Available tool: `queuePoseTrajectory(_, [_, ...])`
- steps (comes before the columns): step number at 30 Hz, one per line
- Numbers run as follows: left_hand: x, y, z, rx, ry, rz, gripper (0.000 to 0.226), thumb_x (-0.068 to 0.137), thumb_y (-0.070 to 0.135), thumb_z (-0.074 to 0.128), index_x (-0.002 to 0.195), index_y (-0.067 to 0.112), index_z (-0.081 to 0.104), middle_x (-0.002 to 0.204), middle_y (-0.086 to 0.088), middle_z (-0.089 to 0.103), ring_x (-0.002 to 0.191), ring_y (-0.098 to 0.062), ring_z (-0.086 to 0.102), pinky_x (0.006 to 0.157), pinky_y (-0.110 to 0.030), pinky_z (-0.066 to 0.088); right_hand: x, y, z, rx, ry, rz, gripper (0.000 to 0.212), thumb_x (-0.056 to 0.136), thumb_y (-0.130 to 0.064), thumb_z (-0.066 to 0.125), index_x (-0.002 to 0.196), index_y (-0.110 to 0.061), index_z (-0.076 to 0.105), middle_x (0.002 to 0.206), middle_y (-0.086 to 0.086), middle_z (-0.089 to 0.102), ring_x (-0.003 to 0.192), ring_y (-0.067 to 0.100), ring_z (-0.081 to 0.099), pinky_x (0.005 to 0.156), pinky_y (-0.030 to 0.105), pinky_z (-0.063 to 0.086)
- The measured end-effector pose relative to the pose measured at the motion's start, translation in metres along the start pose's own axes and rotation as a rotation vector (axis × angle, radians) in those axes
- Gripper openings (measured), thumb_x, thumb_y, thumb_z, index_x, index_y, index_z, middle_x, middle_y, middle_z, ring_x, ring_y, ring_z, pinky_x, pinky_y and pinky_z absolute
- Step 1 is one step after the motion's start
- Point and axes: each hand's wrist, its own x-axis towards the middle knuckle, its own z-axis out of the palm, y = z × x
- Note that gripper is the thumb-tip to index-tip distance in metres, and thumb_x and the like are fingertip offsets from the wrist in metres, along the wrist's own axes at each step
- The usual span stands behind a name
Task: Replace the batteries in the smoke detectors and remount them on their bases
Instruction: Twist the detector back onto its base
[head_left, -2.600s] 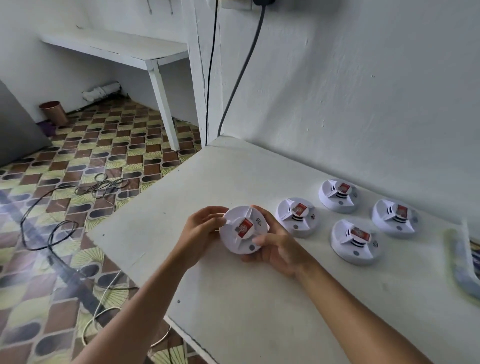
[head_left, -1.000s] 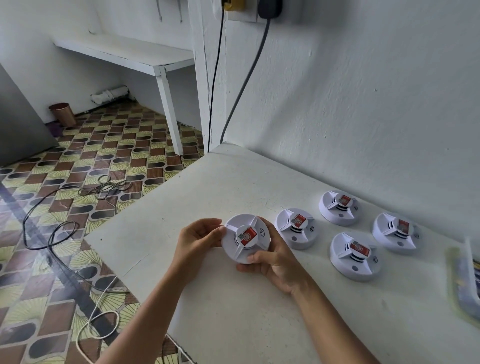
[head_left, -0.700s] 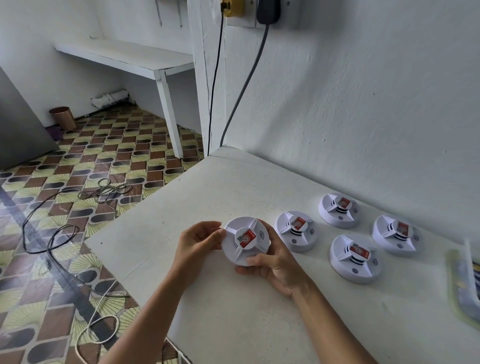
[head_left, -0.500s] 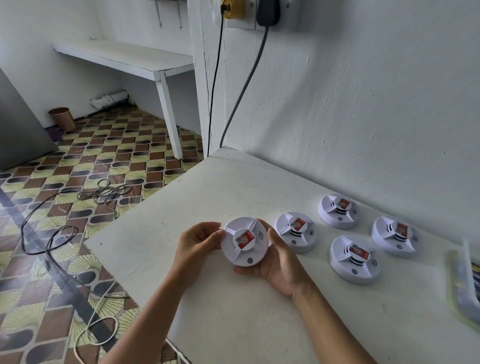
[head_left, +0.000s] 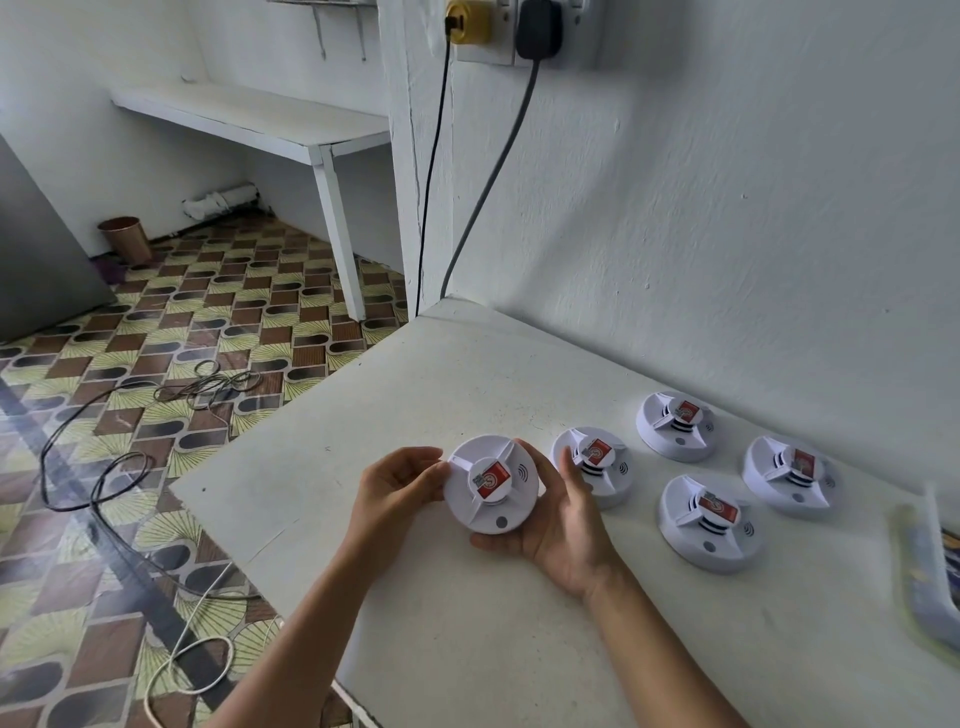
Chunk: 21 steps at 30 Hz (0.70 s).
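**A smoke detector held in both hands above a white table, ready to be twisted off its base**

A round white smoke detector with a red sticker at its centre was held face up, just above the near left part of a white table. The right hand cupped it from below and from the right, with fingers curled round the rim. The left hand gripped the left edge with thumb and fingertips. Four more detectors lay on the table to the right, near the wall, all face up with their covers on.

The step in hand was judged to be the separating of the detector from its base by a twist. To do it well, the base would best be kept steady in the cupping right hand while the upper shell was turned by the left hand, with an even grip at the rim and not at the raised centre. Whether the base had begun to loosen could not be told. The work would best be kept low over the table, so that a slipped part fell only a little way.
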Motion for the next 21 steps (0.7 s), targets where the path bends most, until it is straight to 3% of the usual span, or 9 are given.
queuePoseTrajectory(4, [-0.0003, -0.0005, -0.0010, 0.011, -0.003, 0.004, 0.046, 0.072, 0.036, 0.078, 0.102, 0.003, 0.071, 0.099, -0.021, 0.072, 0.083, -0.022, 0.068, 0.074, -0.031, 0.057, 0.0001, -0.0001, 0.0007, -0.033, -0.018, 0.000, 0.088, 0.067, -0.065, 0.073, 0.140, -0.023, 0.047, 0.135, 0.019, 0.057, 0.119, 0.046, 0.055, 0.082, 0.062, 0.049])
queuePoseTrajectory(6, [-0.0007, 0.0002, -0.0005, 0.003, 0.004, 0.004, 0.040, 0.074, 0.031, 0.077, 0.101, 0.002, 0.071, 0.098, -0.021, 0.072, 0.081, -0.021, 0.068, 0.072, -0.028, 0.057, 0.0007, -0.0002, 0.0013, -0.047, -0.025, 0.000, 0.100, 0.055, -0.063, 0.083, 0.139, -0.023, 0.047, 0.135, 0.019, 0.056, 0.118, 0.045, 0.056, 0.084, 0.064, 0.048])
queuePoseTrajectory(15, [-0.0014, 0.0013, 0.0001, 0.004, 0.004, 0.007, 0.039, 0.073, 0.032, 0.076, 0.100, 0.004, 0.071, 0.095, -0.018, 0.073, 0.080, -0.019, 0.069, 0.072, -0.029, 0.057, 0.0016, 0.0012, 0.0002, -0.044, -0.028, 0.009, 0.102, 0.059, -0.061, 0.082, 0.144, -0.021, 0.041, 0.137, 0.020, 0.055, 0.118, 0.045, 0.055, 0.082, 0.061, 0.050])
queuePoseTrajectory(21, [-0.0006, 0.0003, 0.0002, 0.008, 0.015, 0.010, 0.021, 0.084, 0.015, 0.075, 0.100, 0.002, 0.071, 0.095, -0.019, 0.072, 0.080, -0.019, 0.068, 0.070, -0.026, 0.056, 0.0014, 0.0011, -0.0008, -0.060, -0.029, 0.007, 0.100, 0.063, -0.063, 0.079, 0.145, -0.021, 0.039, 0.139, 0.020, 0.053, 0.123, 0.046, 0.051, 0.082, 0.059, 0.052])
